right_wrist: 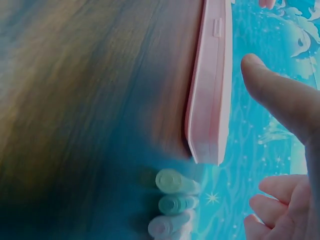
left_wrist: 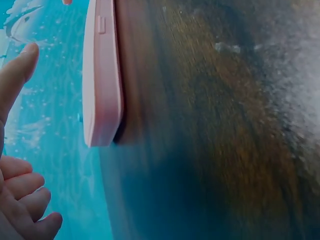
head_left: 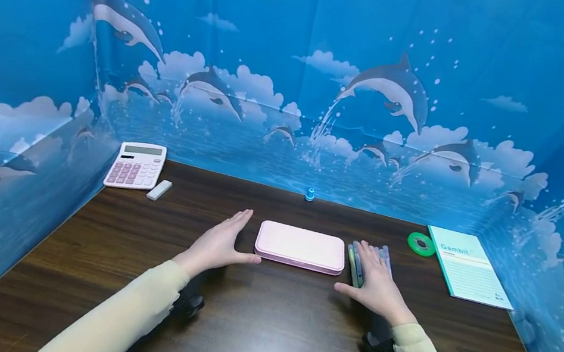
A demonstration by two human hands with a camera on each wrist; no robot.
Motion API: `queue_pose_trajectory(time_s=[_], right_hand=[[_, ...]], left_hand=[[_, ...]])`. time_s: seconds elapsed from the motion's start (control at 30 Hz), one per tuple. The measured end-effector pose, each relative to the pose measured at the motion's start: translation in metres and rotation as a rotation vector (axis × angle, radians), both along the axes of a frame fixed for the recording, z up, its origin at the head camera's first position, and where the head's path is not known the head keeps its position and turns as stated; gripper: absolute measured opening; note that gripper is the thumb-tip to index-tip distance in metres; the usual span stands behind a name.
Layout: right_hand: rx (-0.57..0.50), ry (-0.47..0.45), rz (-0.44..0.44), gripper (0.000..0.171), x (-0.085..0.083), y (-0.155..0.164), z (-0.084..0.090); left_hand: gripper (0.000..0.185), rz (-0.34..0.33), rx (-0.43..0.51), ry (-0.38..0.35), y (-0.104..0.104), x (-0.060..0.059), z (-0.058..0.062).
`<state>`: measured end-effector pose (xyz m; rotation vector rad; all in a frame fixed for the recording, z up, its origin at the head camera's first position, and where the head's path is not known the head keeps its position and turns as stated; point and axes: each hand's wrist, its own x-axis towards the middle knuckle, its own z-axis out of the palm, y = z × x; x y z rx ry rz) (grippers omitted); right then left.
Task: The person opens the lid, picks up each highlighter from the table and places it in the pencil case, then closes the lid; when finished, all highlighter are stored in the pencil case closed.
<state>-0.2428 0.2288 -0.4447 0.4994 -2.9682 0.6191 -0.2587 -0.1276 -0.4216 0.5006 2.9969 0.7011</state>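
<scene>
The pink case (head_left: 301,246) is flanked by the left hand (head_left: 218,245) and right hand (head_left: 378,284), fingers spread, nothing gripped. The pens (head_left: 356,263) under the right hand could be scattered by a careless sweep.

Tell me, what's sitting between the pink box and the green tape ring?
A row of pastel marker pens lies between the pink case and the green tape roll, partly under the right hand. The head view shows it best.
</scene>
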Motion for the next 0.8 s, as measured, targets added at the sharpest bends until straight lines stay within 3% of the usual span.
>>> queue_pose_trajectory(time_s=[0.3,0.8], right_hand=[[-0.032,-0.014,0.074,0.098,-0.011,-0.017,-0.004],[-0.068,-0.026,0.139,0.079,-0.026,-0.051,-0.009]], left_hand=[[0.105,-0.046,0.048,-0.049,0.005,-0.016,-0.016],[0.105,-0.093,0.035,-0.097,0.013,-0.040,-0.028]])
